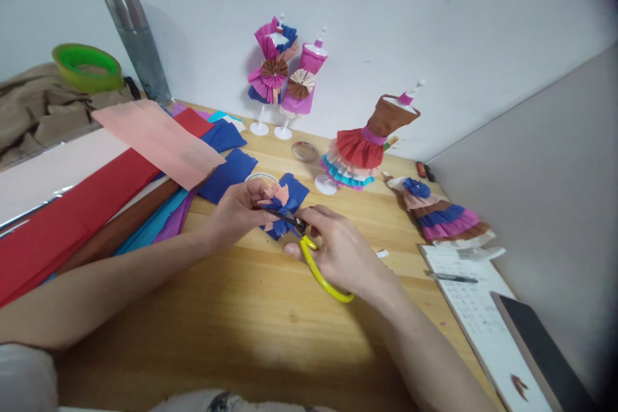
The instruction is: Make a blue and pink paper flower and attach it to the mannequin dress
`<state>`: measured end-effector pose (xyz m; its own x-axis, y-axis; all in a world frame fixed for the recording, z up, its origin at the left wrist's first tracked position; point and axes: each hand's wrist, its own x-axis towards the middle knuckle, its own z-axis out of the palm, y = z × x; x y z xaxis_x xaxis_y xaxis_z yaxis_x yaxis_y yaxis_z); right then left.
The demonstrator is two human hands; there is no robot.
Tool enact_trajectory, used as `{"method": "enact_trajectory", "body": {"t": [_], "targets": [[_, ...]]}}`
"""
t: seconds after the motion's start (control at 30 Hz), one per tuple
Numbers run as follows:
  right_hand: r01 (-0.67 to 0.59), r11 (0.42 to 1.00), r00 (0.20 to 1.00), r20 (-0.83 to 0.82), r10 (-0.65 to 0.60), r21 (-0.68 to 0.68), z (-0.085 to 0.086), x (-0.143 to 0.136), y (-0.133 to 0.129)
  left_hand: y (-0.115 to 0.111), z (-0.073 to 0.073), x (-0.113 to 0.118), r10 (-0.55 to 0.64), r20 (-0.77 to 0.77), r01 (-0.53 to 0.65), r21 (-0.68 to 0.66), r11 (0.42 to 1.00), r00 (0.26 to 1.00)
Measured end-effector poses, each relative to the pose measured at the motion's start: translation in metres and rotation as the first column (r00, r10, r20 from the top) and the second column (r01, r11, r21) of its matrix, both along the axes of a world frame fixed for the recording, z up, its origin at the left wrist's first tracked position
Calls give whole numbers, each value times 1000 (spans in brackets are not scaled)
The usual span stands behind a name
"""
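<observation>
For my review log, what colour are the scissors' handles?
Yellow scissors handles, best seen in the head view.

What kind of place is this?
Probably a craft corner: the right hand holds yellow-handled scissors, colourful paper-like strips lie to the left, and little dress stands wear ruffled outfits.

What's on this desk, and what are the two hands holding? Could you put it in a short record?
Left fingers: hold peach and blue paper
Right fingers: hold yellow-handled scissors, blades at that paper
On stands: three small mannequins in colourful outfits
Lying at right: striped dress with a blue flower
At left: long paper strips, red, peach and more
Back left: tall bottle; green ring on brown cloth
Front right: marked white sheet
</observation>
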<state>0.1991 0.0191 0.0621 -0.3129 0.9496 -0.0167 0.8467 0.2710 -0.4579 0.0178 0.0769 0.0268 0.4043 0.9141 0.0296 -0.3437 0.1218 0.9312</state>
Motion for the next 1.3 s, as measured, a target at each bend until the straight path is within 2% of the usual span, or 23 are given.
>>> {"method": "enact_trajectory", "body": {"t": [0.27, 0.43, 0.8, 1.3], "targets": [[8, 1000, 1000, 1, -8, 30, -3, -3, -1, -2, 3, 0, 6, -30, -6, -1, 1000, 1000], [30, 998, 999, -31, -28, 55, -6, -4, -2, -3, 1, 0, 44, -33, -43, 26, 999, 998], [73, 996, 997, -34, -72, 47, -7, -7, -4, -8, -10, 3, 103, 35, -99, -97, 990, 994], [80, 997, 997, 9, -80, 16, -4, -6, -4, -7, -13, 3, 76, 35, -71, -127, 989, 996]]}}
